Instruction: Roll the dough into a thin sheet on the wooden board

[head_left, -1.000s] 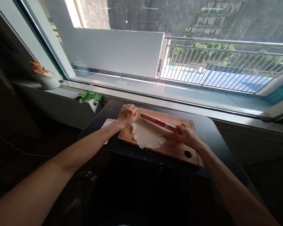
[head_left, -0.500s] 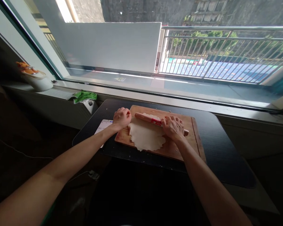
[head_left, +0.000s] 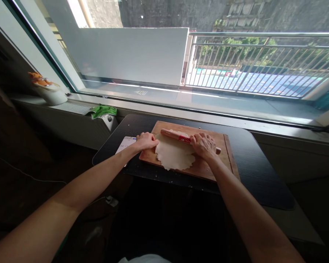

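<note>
A thin, pale sheet of dough [head_left: 174,153] with a ragged edge lies on a wooden board [head_left: 149,156]. Across its far part rests a wooden rolling pin [head_left: 170,134] with a red printed band. My right hand [head_left: 204,145] is wrapped over the pin near its right end, which pokes out past the fingers. At the dough's left edge my left hand [head_left: 146,141] is closed, thumb and fingers pinching the rim. The pin's left end is untouched.
Board and hands are over a small black table [head_left: 259,168]. A phone [head_left: 125,143] showing a timer lies left of the board, partly under my left forearm. Beyond are a radiator [head_left: 79,124], a green cloth [head_left: 103,111], a white pot [head_left: 53,94] and a window sill [head_left: 153,106].
My left hand has come down and right, from curled fingers beside the dough to a pinch on its edge. My right hand stays on the pin. The view has shifted slightly.
</note>
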Tool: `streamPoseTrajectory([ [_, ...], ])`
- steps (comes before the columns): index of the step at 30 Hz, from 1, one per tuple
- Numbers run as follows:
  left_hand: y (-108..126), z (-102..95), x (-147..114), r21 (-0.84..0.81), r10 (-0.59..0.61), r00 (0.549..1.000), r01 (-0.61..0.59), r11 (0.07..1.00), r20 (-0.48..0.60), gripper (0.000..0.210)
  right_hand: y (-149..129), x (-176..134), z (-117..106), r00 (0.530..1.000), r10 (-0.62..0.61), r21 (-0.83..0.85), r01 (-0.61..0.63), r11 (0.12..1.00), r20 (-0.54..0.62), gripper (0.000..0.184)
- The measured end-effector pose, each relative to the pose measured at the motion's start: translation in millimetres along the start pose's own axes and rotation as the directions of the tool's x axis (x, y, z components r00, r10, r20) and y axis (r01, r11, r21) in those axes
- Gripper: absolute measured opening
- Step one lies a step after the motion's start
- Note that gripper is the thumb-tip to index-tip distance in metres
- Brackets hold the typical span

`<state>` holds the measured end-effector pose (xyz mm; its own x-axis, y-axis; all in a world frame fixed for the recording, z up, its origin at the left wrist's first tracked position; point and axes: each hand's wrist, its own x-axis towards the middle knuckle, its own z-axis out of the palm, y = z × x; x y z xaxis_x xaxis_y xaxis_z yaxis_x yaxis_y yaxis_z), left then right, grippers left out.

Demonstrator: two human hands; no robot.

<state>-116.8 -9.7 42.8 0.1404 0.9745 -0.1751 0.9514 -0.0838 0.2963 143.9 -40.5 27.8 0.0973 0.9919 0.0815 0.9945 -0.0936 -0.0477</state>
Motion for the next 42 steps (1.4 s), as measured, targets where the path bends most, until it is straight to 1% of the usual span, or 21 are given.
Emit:
streamPoseTrajectory([
  [3,2,-1.2,1,-0.057,0.025,1.000,-0.025,0.998,0.009,0.022,0,0,-2,1.000,0.003,0.006,-0.003,1.000,0.015,0.050],
  [5,4,-2.7,2,-0.012,0.000,1.000,0.000,1.000,-0.007,0.029,0,0,-3,1.000,0.002,0.017,-0.002,1.000,0.025,0.049],
  [7,8,-4.5,3,0.071,-0.036,0.999,0.036,0.997,0.008,0.037,0,-1,-3,1.000,-0.006,0.027,0.006,1.000,0.025,0.050],
  [9,11,-6.0,4,0.121,-0.053,0.997,0.046,0.992,0.058,0.033,1,-1,-2,1.000,-0.015,0.032,0.014,0.999,0.016,0.050],
  [11,14,-6.3,5,0.105,-0.042,0.995,0.032,0.994,0.091,0.022,2,0,0,1.000,-0.017,0.032,0.017,0.999,0.010,0.051],
  [13,16,-5.3,7,0.042,-0.022,0.996,0.019,0.999,0.089,0.015,2,0,1,1.000,-0.012,0.034,0.012,0.999,0.013,0.051],
  [15,15,-2.9,9,-0.045,-0.006,0.998,0.009,0.999,0.055,0.012,2,1,2,1.000,-0.011,0.044,0.010,0.999,0.026,0.052],
  [19,11,3.7,12,-0.283,-0.035,0.999,0.032,0.959,-0.003,0.009,1,-1,-1,0.999,0.006,0.070,-0.009,0.997,0.043,0.054],
  [21,8,6.4,12,-0.412,-0.072,0.997,0.065,0.909,-0.002,0.021,0,-2,-2,0.999,0.013,0.072,-0.016,0.997,0.046,0.053],
  [23,5,7.4,9,-0.506,-0.094,0.995,0.100,0.857,0.037,0.036,0,-4,-3,0.999,0.008,0.070,-0.011,0.997,0.042,0.053],
  [25,2,6.4,6,-0.517,-0.088,0.992,0.120,0.848,0.087,0.043,-1,-5,-5,0.999,0.002,0.072,-0.005,0.997,0.039,0.053],
  [27,-1,4.4,2,-0.400,-0.069,0.995,0.091,0.912,0.070,0.035,-1,-6,-6,0.999,0.004,0.070,-0.007,0.998,0.041,0.053],
  [29,-2,3.5,-2,-0.173,-0.040,0.999,0.037,0.984,-0.015,0.018,-2,-6,-6,0.999,0.010,0.066,-0.013,0.998,0.052,0.053],
  [30,-2,4.2,-5,-0.055,-0.016,0.997,0.012,0.998,-0.071,0.011,-2,-5,-7,0.998,0.013,0.063,-0.017,0.998,0.057,0.054],
  [31,-1,5.9,-7,0.048,0.025,0.991,-0.019,0.999,-0.133,0.009,-2,-5,-7,0.998,0.017,0.062,-0.021,0.998,0.061,0.054],
  [32,0,8.7,-9,0.133,0.082,0.978,-0.057,0.990,-0.193,0.011,-2,-5,-6,0.998,0.018,0.062,-0.022,0.998,0.063,0.054],
  [34,2,17.0,-12,0.262,0.227,0.933,-0.153,0.953,-0.278,0.018,-1,-4,-6,0.998,0.014,0.059,-0.018,0.998,0.057,0.055],
  [36,2,26.0,-14,0.358,0.342,0.896,-0.232,0.905,-0.284,0.024,-1,-3,-5,0.999,0.008,0.053,-0.011,0.999,0.050,0.056],
  [37,2,29.5,-14,0.389,0.361,0.892,-0.242,0.889,-0.271,0.027,-1,-3,-4,0.999,0.007,0.048,-0.010,0.999,0.045,0.056],
  [39,0,32.9,-13,0.430,0.356,0.898,-0.222,0.875,-0.260,0.029,0,-3,-3,0.999,0.007,0.034,-0.008,0.999,0.033,0.055],
  [42,-1,30.6,-11,0.442,0.322,0.900,-0.172,0.880,-0.292,0.028,0,-3,-3,1.000,-0.004,0.020,0.003,1.000,0.027,0.056],
])
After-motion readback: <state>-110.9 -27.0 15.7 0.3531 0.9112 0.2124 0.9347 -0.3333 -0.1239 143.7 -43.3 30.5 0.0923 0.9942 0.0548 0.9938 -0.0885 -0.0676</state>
